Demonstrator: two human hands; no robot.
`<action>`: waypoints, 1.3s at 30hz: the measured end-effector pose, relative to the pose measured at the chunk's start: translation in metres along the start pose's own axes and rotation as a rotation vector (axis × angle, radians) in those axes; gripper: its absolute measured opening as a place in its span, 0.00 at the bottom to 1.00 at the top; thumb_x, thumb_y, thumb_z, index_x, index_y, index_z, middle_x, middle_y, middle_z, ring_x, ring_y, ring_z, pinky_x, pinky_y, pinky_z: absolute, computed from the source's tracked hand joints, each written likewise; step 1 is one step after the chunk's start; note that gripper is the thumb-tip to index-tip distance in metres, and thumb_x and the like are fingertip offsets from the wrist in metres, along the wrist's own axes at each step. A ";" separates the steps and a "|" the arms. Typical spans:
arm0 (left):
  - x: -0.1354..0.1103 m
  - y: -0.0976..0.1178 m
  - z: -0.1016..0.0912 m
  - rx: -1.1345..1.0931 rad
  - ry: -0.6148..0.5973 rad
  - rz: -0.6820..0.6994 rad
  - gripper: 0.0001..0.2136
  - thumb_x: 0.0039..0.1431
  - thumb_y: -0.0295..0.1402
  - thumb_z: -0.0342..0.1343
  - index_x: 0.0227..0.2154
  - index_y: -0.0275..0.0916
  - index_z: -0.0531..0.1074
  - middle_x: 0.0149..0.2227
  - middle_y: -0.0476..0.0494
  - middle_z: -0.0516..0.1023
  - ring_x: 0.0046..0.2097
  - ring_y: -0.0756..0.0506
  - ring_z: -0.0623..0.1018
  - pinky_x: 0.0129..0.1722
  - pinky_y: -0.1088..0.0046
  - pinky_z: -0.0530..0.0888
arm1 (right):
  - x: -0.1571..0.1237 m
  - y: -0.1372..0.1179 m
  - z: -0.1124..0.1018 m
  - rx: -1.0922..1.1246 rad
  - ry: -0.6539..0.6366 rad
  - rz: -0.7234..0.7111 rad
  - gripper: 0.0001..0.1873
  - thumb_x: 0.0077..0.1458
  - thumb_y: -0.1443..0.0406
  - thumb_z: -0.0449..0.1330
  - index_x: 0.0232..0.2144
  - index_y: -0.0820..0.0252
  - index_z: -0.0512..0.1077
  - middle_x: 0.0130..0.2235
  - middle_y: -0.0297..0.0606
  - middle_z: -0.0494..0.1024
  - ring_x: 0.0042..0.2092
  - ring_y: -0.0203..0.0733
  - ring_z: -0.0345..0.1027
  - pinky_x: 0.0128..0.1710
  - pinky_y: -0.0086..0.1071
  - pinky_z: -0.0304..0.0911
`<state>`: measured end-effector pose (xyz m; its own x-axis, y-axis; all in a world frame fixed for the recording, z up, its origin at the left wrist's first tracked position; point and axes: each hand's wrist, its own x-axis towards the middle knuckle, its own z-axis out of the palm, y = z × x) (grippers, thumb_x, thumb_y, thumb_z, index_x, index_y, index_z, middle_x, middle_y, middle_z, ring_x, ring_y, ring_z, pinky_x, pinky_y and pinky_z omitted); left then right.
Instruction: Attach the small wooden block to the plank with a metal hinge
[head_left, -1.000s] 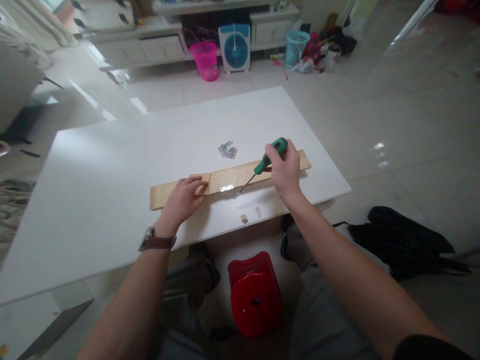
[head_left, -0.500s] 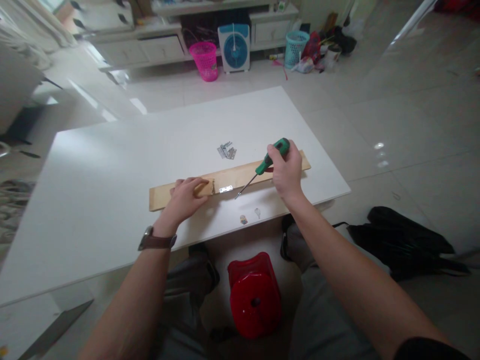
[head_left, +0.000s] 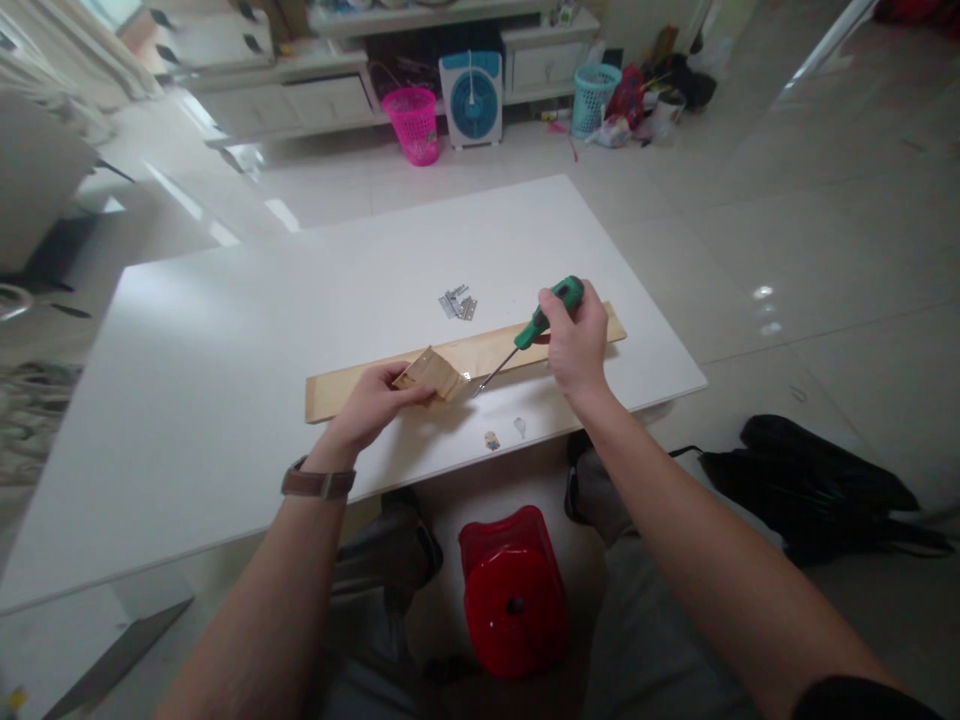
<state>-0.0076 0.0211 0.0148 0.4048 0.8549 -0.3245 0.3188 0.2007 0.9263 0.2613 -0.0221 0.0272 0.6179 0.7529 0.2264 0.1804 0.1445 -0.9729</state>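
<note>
My left hand (head_left: 373, 402) grips a small wooden block (head_left: 432, 376), tilted up over the long wooden board (head_left: 506, 346) that lies on the white table. My right hand (head_left: 577, 345) is wrapped round the green handle of a screwdriver (head_left: 534, 329). Its shaft points down and left, with the tip just right of the block, close to the board's near edge. Between block and tip shows a bit of a small metal hinge (head_left: 466, 377), the rest hidden by the block. Beyond the board lies a small pile of metal hinges and screws (head_left: 459, 302).
Two small stickers (head_left: 491, 440) are on the white table (head_left: 225, 400) near its front edge. Below that edge stands a red stool (head_left: 514, 600), between my legs. A black bag (head_left: 817, 490) lies on the floor at right. Baskets and a blue fan (head_left: 472, 100) stand farther back.
My left hand has lifted and turned the small block, which lay flat on the board before. It now covers most of the hinge. The screwdriver has hardly moved.
</note>
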 end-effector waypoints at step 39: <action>-0.033 -0.016 0.030 -0.800 -0.365 -0.337 0.30 0.55 0.38 0.59 0.62 0.37 0.73 0.56 0.29 0.82 0.59 0.27 0.81 0.50 0.50 0.82 | -0.001 0.004 0.008 0.029 -0.004 -0.014 0.22 0.59 0.43 0.64 0.33 0.52 0.65 0.31 0.28 0.63 0.35 0.37 0.64 0.42 0.36 0.73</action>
<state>-0.0007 -0.0246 0.0048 0.6850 0.5166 -0.5137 -0.1607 0.7949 0.5851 0.2556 -0.0171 0.0222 0.6123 0.7534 0.2396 0.1666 0.1733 -0.9707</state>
